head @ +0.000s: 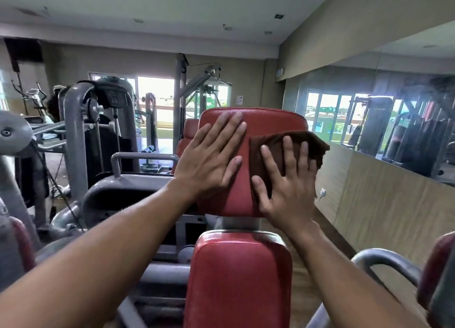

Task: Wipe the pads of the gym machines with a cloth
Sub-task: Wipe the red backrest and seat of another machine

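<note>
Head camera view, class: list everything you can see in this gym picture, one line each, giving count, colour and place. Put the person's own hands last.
Back pad: one, red, upright at centre.
Seat pad: one, red, below the back pad.
Cloth: one, brown, flat on the back pad's right side.
Weight machine: one, grey, left of centre.
Cable machine: one, grey, at the back near the windows.
Wall mirror: one, on the right wall.
Handle bar: one, grey, lower right.
Left hand: fingers straight, pressing the back pad.
Right hand: fingers spread, pressing the cloth.
</note>
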Demonstrator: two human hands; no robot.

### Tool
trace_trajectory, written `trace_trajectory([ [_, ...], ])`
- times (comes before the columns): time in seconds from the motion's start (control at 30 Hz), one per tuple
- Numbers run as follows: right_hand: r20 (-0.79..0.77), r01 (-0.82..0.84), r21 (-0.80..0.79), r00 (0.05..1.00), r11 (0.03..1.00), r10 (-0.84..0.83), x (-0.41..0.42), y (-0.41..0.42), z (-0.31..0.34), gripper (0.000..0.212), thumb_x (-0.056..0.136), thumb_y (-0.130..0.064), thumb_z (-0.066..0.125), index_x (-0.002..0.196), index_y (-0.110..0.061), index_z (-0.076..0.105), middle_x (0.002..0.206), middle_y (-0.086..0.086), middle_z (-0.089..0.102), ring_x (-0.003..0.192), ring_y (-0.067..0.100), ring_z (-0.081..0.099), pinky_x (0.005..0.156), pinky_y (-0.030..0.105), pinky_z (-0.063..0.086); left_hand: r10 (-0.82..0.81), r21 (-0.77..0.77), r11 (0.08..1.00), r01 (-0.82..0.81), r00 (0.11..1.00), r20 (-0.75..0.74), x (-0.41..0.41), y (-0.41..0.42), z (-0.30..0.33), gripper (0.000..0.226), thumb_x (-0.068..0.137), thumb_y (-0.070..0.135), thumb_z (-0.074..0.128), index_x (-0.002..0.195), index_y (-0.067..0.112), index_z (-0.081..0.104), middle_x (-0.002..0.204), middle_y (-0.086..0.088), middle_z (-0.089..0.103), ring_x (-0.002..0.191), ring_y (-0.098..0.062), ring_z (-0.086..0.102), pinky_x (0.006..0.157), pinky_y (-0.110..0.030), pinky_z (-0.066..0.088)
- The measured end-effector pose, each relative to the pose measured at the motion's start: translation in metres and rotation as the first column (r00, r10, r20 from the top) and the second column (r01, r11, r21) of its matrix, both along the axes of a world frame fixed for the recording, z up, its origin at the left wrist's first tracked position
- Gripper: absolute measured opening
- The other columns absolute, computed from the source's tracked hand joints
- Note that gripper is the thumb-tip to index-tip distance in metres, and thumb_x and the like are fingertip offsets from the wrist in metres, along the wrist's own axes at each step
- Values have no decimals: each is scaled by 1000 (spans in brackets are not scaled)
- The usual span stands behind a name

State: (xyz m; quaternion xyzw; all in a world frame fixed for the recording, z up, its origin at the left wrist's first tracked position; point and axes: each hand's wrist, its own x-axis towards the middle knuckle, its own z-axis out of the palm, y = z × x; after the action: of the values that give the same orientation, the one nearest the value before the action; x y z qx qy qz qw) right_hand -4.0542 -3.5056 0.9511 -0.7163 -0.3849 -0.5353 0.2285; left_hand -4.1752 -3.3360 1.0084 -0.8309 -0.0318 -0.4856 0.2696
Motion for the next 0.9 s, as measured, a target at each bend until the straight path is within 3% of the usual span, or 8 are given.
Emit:
trace_trajectory([
  [0.13,-36,33,-53,999,998,-35,-25,12,-74,69,90,-58,52,152,-37,33,165,7,18,147,37,27,109,63,27,-77,-28,997,78,997,18,-1,1,1,64,98,34,32,157,11,22,165,-7,15,153,-21,9,122,-46,17],
  [0.23,-125,61,-2,990,998,-61,-42,25,-76,66,93,-63,42,152,-38,29,163,6,20,135,33,38,100,58,36,-185,-71,980,186,982,23,-1,4,3,62,96,28,35,155,11,27,164,-6,19,152,-20,12,122,-47,16],
  [0.37,-127,65,-13,990,998,-66,-60,47,-63,65,93,-67,41,151,-39,31,165,3,16,143,28,30,109,62,19,-233,-93,968,234,972,20,-3,5,3,61,97,27,34,155,11,27,163,-7,21,152,-20,13,123,-43,12],
  [0.5,-139,46,-57,989,997,-53,-55,36,-63,70,89,-69,43,153,-45,25,168,-2,4,149,25,17,109,70,14,-188,-93,978,187,982,-4,-5,5,2,61,99,32,30,156,12,24,164,-6,17,153,-19,9,123,-43,11],
  [0.57,-170,66,-26,983,998,-69,-39,19,-57,70,89,-69,42,152,-46,26,168,1,6,150,30,15,108,74,13,-171,-92,981,170,985,3,-3,5,0,60,101,34,28,156,12,23,165,-5,17,153,-19,9,123,-45,14],
  [0.73,-225,63,-24,972,998,-67,-23,4,-38,66,92,-70,37,152,-50,19,168,11,-5,147,54,-11,108,76,6,-160,-80,984,161,987,21,3,7,-4,60,102,35,30,157,13,20,165,-5,15,153,-19,8,122,-48,16],
  [0.8,-213,46,-19,976,999,-49,-22,6,-36,62,96,-64,36,153,-46,20,167,12,1,148,54,-7,110,74,8,-148,-75,986,150,988,31,2,6,-5,61,102,35,31,157,13,20,165,-5,15,153,-19,8,122,-47,15],
  [0.9,-159,40,39,987,998,-33,-16,7,-38,54,102,-43,39,153,-29,32,163,15,22,147,51,12,111,68,22,-112,-93,989,112,994,5,2,3,-4,61,102,35,29,158,13,18,165,-5,13,153,-20,7,122,-47,14],
])
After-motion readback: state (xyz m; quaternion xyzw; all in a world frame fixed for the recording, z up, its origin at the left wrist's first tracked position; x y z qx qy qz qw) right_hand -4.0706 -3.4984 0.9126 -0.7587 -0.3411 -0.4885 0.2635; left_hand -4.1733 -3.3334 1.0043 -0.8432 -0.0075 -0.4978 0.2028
